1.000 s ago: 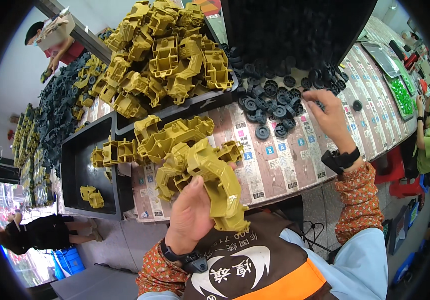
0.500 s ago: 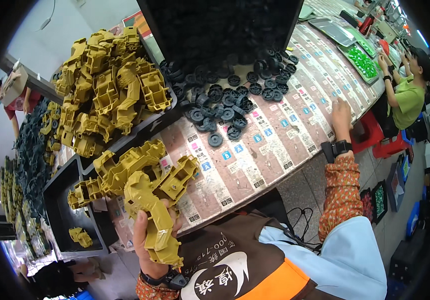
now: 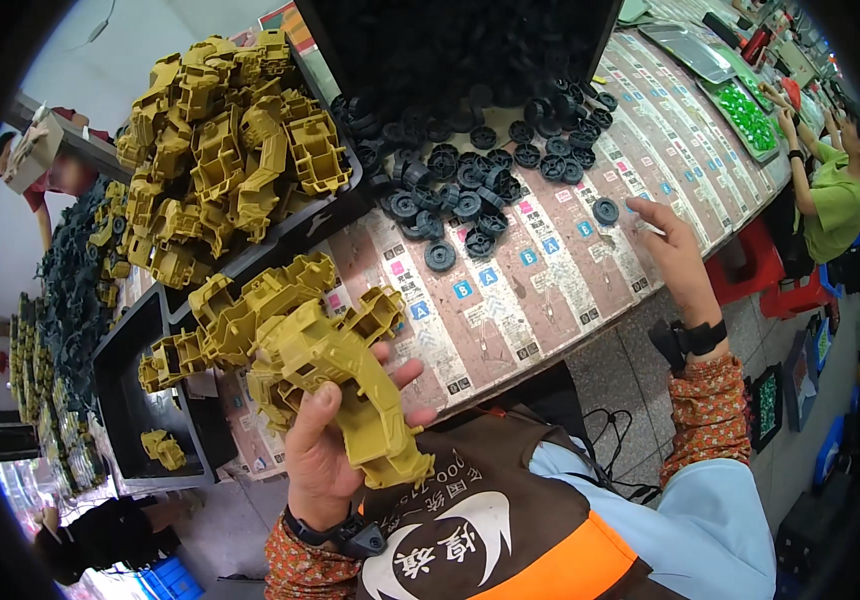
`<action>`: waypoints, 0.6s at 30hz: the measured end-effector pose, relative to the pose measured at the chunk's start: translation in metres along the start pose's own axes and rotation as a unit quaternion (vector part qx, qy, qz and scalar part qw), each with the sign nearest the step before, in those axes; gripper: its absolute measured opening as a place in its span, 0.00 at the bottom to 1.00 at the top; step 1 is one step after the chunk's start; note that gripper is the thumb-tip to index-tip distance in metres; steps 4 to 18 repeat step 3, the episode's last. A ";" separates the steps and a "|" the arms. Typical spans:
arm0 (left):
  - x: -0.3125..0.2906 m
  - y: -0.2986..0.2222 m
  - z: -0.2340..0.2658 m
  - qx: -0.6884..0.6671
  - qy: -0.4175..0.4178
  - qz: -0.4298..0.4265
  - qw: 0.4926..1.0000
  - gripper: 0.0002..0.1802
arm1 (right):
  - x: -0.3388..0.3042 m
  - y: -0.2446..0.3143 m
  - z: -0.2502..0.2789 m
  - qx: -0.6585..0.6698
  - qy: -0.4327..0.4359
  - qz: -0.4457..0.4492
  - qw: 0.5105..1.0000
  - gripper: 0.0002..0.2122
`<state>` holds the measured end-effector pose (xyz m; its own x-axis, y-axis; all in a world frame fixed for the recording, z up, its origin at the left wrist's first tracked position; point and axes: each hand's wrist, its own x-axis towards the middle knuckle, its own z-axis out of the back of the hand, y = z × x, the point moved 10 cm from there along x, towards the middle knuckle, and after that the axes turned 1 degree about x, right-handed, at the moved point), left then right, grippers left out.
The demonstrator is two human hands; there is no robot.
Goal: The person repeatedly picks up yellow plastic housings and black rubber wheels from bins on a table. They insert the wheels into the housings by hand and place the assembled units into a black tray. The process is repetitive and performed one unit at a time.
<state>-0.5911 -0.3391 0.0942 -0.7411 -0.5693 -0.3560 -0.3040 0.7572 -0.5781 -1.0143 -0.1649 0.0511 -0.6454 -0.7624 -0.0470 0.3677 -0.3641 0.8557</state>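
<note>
The left hand (image 3: 325,455) is clamped around a yellow moulded plastic housing (image 3: 345,390), thumb on its upper face and fingers wrapped beneath, holding it above the near edge of the worktop (image 3: 510,300). Behind it, a small cluster of the same yellow housings (image 3: 250,310) lies on the worktop near its left end, and a larger heap of yellow housings (image 3: 225,150) fills a black tray (image 3: 345,205) toward the far left corner. The right hand (image 3: 675,255) rests on the worktop near its right edge, fingers apart and holding nothing, just beside a single black wheel (image 3: 605,211). A loose pile of black wheels (image 3: 470,175) covers the worktop's far centre.
</note>
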 end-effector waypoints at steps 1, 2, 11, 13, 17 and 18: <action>0.001 0.001 -0.006 0.009 0.012 0.005 1.000 0.38 | 0.000 -0.005 0.000 -0.034 -0.004 -0.025 0.999 0.23; 0.002 0.003 -0.012 0.019 0.025 0.010 0.999 0.40 | 0.001 -0.007 0.000 -0.066 -0.009 -0.050 0.997 0.25; 0.003 0.007 -0.010 0.034 0.016 0.021 0.999 0.43 | 0.001 -0.008 -0.003 -0.098 -0.013 -0.074 0.992 0.26; 0.003 0.007 -0.010 0.034 0.016 0.021 0.999 0.43 | 0.001 -0.008 -0.003 -0.098 -0.013 -0.074 0.992 0.26; 0.003 0.007 -0.010 0.034 0.016 0.021 0.999 0.43 | 0.001 -0.008 -0.003 -0.098 -0.013 -0.074 0.992 0.26; 0.003 0.007 -0.010 0.034 0.016 0.021 0.999 0.43 | 0.001 -0.008 -0.003 -0.098 -0.013 -0.074 0.992 0.26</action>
